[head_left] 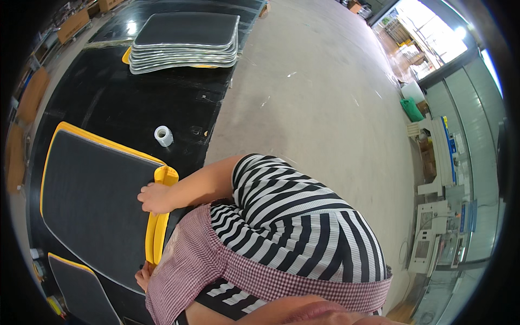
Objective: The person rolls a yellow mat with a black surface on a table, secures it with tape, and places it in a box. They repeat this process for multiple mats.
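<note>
A large dark grey mat [97, 189] with a yellow border lies on the black table in front of me. Along its side nearest my body, a yellow strip [158, 233] stands up, with its far end curled over. My right hand [157, 199] is closed around the upper part of this strip, its fingers over the mat's edge. Down at the strip's lower end, my left hand [143, 276] has its fingertips at the mat's edge by my apron. The apron partly covers that hand, and what its fingers hold is hidden.
A white roll [163, 136] stands on the black table [135, 103] beyond the mat. Farther off is a stack of similar mats [187, 32]. Another grey mat [84, 292] lies at the lower left. Concrete floor [325, 97] runs to the right, with machines [430, 235] along the wall.
</note>
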Demonstrator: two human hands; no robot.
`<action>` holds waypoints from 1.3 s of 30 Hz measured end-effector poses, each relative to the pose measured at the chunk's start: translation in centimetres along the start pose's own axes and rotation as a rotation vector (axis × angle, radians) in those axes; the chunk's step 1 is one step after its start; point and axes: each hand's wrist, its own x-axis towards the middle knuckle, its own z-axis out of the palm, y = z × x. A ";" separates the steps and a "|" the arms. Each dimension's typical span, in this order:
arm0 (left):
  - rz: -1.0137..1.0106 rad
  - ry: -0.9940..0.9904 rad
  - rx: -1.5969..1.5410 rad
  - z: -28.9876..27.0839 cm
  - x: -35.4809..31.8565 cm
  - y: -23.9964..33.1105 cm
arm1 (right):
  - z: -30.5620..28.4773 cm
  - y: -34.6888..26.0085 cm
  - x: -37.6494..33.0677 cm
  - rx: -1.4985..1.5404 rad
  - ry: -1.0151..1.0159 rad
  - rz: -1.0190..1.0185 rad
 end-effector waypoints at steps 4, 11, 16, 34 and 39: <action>-0.011 0.043 0.135 -0.3 -2.2 0.4 | -0.4 2.0 -2.0 -0.203 0.068 -0.158; 0.693 0.114 0.111 0.3 1.2 -7.7 | 0.6 3.4 0.3 0.097 -0.027 -0.103; 0.550 0.240 -0.024 -2.3 -2.5 -1.4 | 1.3 5.3 1.6 0.302 0.002 0.113; 0.939 0.565 0.132 -1.8 -2.4 -3.8 | 0.2 7.0 -0.8 -0.215 0.227 -0.256; 0.724 0.389 0.018 -3.5 1.4 -2.0 | -0.4 6.7 3.0 -0.217 0.281 -0.199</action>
